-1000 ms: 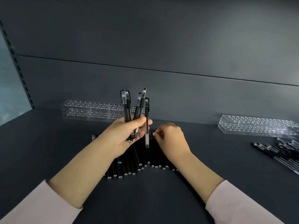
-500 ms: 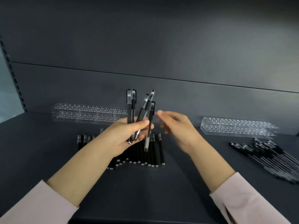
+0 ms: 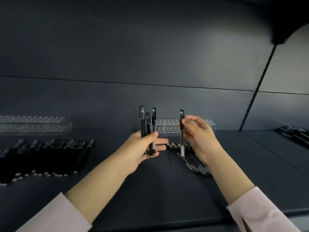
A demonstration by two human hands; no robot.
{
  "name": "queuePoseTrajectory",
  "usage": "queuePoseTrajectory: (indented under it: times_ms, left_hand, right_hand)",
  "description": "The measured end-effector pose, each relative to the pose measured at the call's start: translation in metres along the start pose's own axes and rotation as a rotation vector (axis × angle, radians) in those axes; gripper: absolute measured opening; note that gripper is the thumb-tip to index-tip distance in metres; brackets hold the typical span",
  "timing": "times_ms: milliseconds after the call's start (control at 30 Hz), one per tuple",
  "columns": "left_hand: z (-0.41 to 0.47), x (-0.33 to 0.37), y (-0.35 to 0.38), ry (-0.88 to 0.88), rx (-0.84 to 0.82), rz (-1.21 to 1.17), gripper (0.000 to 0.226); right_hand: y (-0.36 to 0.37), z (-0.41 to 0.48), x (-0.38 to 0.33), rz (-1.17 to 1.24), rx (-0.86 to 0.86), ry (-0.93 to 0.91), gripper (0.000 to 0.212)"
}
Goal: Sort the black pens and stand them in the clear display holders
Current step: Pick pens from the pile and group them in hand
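Left of my left hand (image 3: 143, 148), a long row of pens (image 3: 46, 156) lies flat on the dark shelf (image 3: 158, 190), side by side with the ends toward me. Just under and beyond my right hand (image 3: 195, 136) lies a smaller loose pile (image 3: 192, 158), partly hidden by that wrist. Far to its right is a blurred heap (image 3: 294, 134). Beyond both hands, against the back wall (image 3: 117, 106), stands a clear holder (image 3: 167, 127). My fingers and the pens I carry cover much of it, so only rows of holes show between the hands, and I cannot tell what stands in the hidden part. A second holder (image 3: 33, 125) stands well left of my left hand, behind the flat row, and its two tiers of holes show through. My left hand grips three pens (image 3: 148, 129) upright, caps up, with the thumb pressed across them. My right hand pinches a single pen (image 3: 182, 131) near its cap, upright in front of the holder and apart from the bunch.
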State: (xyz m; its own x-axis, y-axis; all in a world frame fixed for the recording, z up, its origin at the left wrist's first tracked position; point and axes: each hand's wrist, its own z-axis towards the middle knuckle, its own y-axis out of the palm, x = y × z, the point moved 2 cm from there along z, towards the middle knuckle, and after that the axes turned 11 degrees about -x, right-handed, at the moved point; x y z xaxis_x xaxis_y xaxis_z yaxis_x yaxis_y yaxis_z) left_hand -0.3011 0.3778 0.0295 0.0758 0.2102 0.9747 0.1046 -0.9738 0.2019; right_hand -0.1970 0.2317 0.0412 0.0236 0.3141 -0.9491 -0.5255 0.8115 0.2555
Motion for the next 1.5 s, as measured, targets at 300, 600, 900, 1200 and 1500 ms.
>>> queuePoseTrajectory:
  times_ms: [300, 600, 900, 1200, 1500]
  left_hand:
    - [0.04, -0.028, 0.054, 0.001, 0.052, 0.019, 0.02]
    - [0.042, -0.032, 0.051, 0.011, 0.062, -0.055, 0.022]
    - [0.036, -0.033, 0.056, 0.002, -0.051, -0.025, 0.023]
    - [0.023, -0.029, 0.054, -0.056, -0.216, 0.038, 0.024]
    - [0.016, -0.029, 0.022, -0.023, -0.104, -0.037, 0.024]
  right_hand:
    - [-0.124, 0.014, 0.004, -0.856, 0.029, 0.051, 0.017]
    - [-0.124, 0.021, 0.023, -1.255, -0.01, -0.004, 0.01]
    - [-0.116, 0.015, 0.021, -1.136, 0.054, -0.098, 0.006]
    - [-0.043, -0.003, 0.013, -0.18, -0.328, 0.183, 0.011]
    - [-0.063, 0.009, 0.006, -0.711, -0.01, 0.152, 0.009]
